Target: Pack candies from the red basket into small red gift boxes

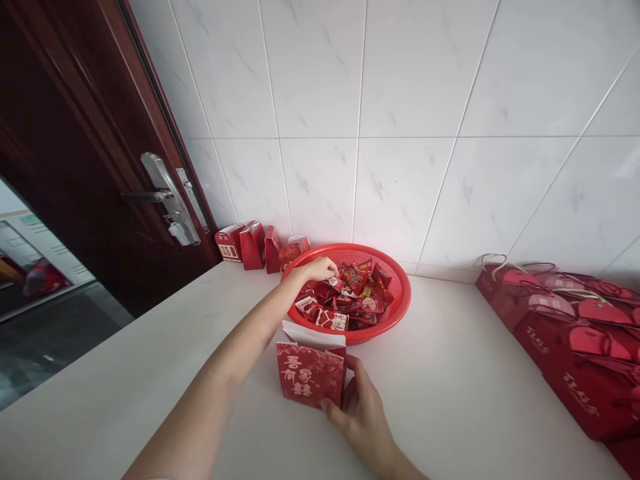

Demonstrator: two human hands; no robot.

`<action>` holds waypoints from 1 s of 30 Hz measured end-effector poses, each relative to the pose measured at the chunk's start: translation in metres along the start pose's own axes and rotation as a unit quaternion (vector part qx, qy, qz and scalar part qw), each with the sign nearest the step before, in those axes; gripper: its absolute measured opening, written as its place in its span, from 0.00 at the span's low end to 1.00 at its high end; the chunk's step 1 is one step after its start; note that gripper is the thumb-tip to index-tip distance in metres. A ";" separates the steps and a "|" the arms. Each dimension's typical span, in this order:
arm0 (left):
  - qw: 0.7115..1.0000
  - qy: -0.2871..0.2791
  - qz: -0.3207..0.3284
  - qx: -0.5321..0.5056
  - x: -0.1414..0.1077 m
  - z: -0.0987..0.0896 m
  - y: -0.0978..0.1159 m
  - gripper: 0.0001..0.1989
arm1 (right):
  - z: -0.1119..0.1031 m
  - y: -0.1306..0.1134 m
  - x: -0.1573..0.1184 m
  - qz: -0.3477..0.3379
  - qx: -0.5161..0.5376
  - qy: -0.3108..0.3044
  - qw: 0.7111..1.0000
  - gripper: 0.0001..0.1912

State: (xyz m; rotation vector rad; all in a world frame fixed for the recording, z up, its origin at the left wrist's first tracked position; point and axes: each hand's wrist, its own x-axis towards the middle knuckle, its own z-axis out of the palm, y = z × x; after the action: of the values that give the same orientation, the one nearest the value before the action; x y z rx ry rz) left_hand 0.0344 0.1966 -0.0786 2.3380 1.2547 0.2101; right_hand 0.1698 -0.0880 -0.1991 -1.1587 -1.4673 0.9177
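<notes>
A round red plastic basket (pixel 406 293) on the white table holds many red-wrapped candies (pixel 353 301). My left hand (pixel 323 269) reaches over the basket's left rim, its fingers closed together at the candies; what they hold, if anything, is too small to tell. In front of the basket stands a red paper box (pixel 310 375) with white characters and its top open. My right hand (pixel 363 413) grips this box at its right side, the thumb on the front face and the fingers around the side.
Several small red boxes (pixel 253 247) stand against the tiled wall at the back left. Many red gift bags (pixel 565 360) with rope handles line the table's right side. A brown door (pixel 90 133) is at the left.
</notes>
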 end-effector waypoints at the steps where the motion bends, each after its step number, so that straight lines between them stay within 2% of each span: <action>1: 1.000 0.000 0.001 -0.002 0.001 0.000 0.000 0.16 | 0.000 0.000 0.000 0.003 0.001 0.001 1.000 0.25; 12: 0.999 0.008 0.027 -0.036 -0.001 -0.001 0.005 0.16 | 0.000 0.001 -0.001 0.025 -0.003 -0.007 1.000 0.27; 24: 0.998 0.012 0.037 -0.056 -0.002 0.000 0.001 0.13 | 0.000 0.003 -0.001 0.014 0.004 -0.012 1.000 0.28; 30: 0.995 0.028 0.053 -0.085 -0.002 0.001 0.003 0.09 | 0.005 0.015 0.000 0.012 0.011 -0.010 1.000 0.30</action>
State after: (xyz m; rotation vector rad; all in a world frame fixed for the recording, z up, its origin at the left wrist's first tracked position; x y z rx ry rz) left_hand 0.0356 0.1933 -0.0783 2.2659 1.0928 0.4042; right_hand 0.1676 -0.0839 -0.2140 -1.1570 -1.4579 0.9625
